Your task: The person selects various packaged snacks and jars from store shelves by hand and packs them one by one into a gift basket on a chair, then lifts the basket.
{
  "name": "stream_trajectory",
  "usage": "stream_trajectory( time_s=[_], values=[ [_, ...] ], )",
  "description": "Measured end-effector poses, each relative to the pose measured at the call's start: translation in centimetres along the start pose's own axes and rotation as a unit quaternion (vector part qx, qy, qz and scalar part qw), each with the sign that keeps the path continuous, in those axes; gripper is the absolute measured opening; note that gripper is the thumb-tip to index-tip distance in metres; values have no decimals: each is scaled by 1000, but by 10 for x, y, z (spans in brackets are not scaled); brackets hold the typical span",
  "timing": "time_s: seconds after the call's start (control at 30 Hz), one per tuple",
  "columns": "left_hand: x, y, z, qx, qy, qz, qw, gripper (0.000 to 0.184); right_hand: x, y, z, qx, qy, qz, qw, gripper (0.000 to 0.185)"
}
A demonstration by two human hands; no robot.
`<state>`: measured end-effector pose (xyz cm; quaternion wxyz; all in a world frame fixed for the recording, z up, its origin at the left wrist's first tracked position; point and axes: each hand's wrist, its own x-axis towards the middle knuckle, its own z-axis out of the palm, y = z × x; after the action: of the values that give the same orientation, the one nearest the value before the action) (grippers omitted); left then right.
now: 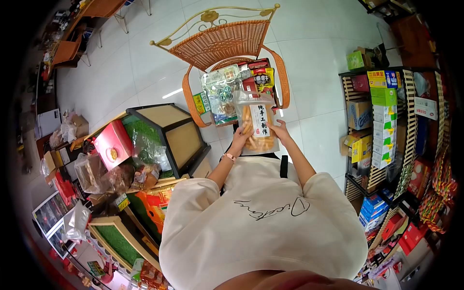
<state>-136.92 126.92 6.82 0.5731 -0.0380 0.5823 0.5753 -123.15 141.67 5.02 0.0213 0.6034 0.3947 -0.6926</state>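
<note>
Between both hands I hold a clear plastic snack bag (pixel 261 128) of golden stick-shaped pieces, with a white label of black characters on its front. My left hand (pixel 241 140) grips its lower left side, and my right hand (pixel 280 130) grips the right side. The bag is upright in front of my body. Just beyond it, a wicker chair (pixel 220 46) carries several packets on its seat. A green and white packet (pixel 221 89) lies at the left of the seat, and a yellow and black packet (pixel 264 79) at the right. The bag hides part of the seat.
Left of me stands a black-edged display stand (pixel 181 140) lined with green turf, bearing a red box (pixel 113 145) and bagged goods. To my right, slatted shelves (pixel 377 176) hold stacked cartons (pixel 384 128). Pale floor tiles (pixel 314 63) surround the chair.
</note>
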Motion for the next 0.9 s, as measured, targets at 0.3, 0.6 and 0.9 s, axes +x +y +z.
stream_trajectory(
  time_s=[0.3, 0.6, 0.9],
  values=[
    [117, 70, -14, 102, 3, -35, 994, 45, 121, -60, 18, 7, 32, -115, 993, 95],
    [241, 2, -65, 192, -13, -27, 981, 32, 185, -77, 38, -195, 137, -211, 948, 93],
    [166, 81, -123, 302, 140, 195, 922, 18, 164, -91, 47, -306, 224, -238, 894, 72]
  ],
)
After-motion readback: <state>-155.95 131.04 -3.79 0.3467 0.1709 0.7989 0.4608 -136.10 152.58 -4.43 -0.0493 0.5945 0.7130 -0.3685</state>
